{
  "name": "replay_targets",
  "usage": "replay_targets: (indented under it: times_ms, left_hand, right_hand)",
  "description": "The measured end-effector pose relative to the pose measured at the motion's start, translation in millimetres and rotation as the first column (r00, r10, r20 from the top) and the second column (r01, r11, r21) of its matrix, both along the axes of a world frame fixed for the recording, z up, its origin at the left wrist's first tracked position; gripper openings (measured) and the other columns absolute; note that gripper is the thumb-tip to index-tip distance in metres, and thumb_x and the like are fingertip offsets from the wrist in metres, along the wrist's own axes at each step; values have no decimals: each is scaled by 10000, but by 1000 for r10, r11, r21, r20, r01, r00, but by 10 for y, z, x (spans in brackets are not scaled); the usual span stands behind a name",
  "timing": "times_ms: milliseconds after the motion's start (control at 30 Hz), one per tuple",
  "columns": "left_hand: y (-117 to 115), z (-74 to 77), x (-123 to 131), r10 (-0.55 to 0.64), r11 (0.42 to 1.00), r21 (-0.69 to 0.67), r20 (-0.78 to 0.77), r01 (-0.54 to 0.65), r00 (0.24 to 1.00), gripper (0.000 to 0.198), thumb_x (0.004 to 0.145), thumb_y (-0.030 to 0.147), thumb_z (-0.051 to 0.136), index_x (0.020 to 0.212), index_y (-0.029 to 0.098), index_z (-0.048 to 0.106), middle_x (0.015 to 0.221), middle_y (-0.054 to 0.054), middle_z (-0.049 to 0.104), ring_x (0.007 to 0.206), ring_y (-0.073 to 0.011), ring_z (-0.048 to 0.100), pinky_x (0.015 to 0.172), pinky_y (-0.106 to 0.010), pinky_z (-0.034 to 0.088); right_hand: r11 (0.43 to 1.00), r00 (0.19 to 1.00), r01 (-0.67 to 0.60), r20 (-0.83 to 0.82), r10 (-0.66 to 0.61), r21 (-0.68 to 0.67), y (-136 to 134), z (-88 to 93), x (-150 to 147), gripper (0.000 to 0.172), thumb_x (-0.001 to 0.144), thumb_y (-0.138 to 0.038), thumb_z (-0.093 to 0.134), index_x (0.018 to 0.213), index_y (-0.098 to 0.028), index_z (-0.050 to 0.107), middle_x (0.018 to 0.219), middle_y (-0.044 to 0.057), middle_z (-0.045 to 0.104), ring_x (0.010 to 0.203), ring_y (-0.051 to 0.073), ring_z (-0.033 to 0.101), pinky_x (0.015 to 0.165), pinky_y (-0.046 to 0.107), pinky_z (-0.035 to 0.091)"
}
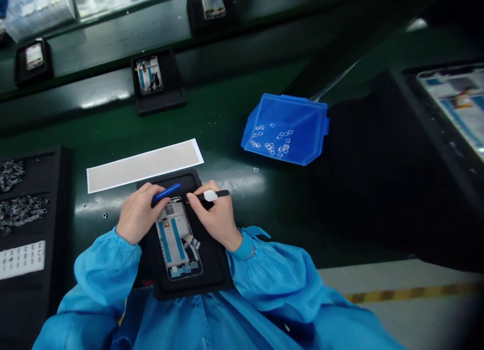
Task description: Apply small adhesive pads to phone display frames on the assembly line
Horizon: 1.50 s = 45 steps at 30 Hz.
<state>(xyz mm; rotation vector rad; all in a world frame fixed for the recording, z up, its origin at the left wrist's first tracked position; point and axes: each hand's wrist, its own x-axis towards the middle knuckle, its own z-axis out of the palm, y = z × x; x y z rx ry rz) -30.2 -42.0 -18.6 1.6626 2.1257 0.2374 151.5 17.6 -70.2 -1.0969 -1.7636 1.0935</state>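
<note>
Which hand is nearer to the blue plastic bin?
Right. The right hand is on the near side of the blue plastic bin, to its left; the left hand is farther left, by the phone frame's upper left corner.

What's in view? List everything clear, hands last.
Bench: one, green, throughout
Tray: one, black, foreground
Device: one, silvery, on tray
Pen-like tool: one, blue, above device
Slim tool: one, black/white, above tray
Bin: one, blue, centre right
Pieces: many, pale, in bin
Strip: one, beige, beyond tray
Parts tray: one, black, left
Piles: two, dark, parts tray
Card: one, white, parts tray
Other devices: four, silvery, top and right
Sleeves: two, blue, bottom
Left hand, right hand: two, bare, centre
</note>
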Motion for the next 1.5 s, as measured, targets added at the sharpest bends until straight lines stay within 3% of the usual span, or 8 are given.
replay_targets:
  times_ms: [133,367,533,633,800,967,1100,1500]
  left_hand:
    - [-576,43,-77,227,958,158,89,-239,970,331,924,462,529,1111,225,667,1035,-45,706,957,-222,676,846,-320,513]
    - [-1384,-186,378,343,939,-33,108,-341,933,542,907,510,505,1385,255,513,1067,-61,653,722,-188,682,604,-297,563]
    - [-1425,-299,557,423,904,-50,251,-424,871,540,940,436,468,1452,268,422,1189,-85,610,921,-214,695,726,-312,592]
    - [-1417,-335,497,447,885,-34,338,-464,828,530,941,425,466,1440,250,449,1175,-91,610,1048,-231,669,806,-310,586]
    - [-1430,-343,433,495,829,17,440,-558,749,508,908,382,499,1390,221,515,1288,-105,615,1189,-261,616,974,-367,538]
    - [-1541,-188,371,591,725,-90,589,-682,551,570,898,419,508,1429,213,477,1233,-105,680,1109,-279,672,846,-351,602]
    - [-1677,-102,325,601,652,-42,637,-757,483,591,871,465,561,1413,234,504,1275,-94,665,1245,-307,589,875,-339,597]
    - [-1791,-73,271,638,584,-160,696,-796,329,674,800,579,587,1385,248,535,1443,-63,550,1387,-346,434,859,-338,611]
  right_hand:
    - [982,970,106,-201,-137,-156,-12,-77,30,203,945,-418,526,893,-229,578,875,30,654,801,199,653,749,340,503]
    - [998,990,1,-142,-10,-63,-60,-7,26,277,1034,-291,376,1251,-263,546,933,29,746,957,230,677,909,424,451]
    - [954,942,-258,260,214,151,-42,25,0,238,927,-168,547,1131,-256,635,1001,48,757,904,277,619,823,447,407]
    - [943,922,-299,301,245,148,-7,60,-47,227,865,-85,559,1026,-231,627,921,33,748,859,249,637,823,423,406]
    - [926,921,-372,96,376,-62,75,249,-156,217,817,-124,546,1000,-240,568,798,-14,701,727,191,652,688,327,472]
    - [820,875,-479,-240,419,-314,172,586,-353,288,758,-301,689,993,-231,537,764,-18,664,567,138,588,507,263,499]
    - [755,842,-533,-331,426,-382,188,807,-517,383,710,-345,763,985,-226,524,757,-12,668,562,124,582,510,263,537]
    - [722,852,-523,-309,423,-453,77,757,-683,423,684,-356,782,991,-232,519,730,-41,645,524,100,548,481,244,526]
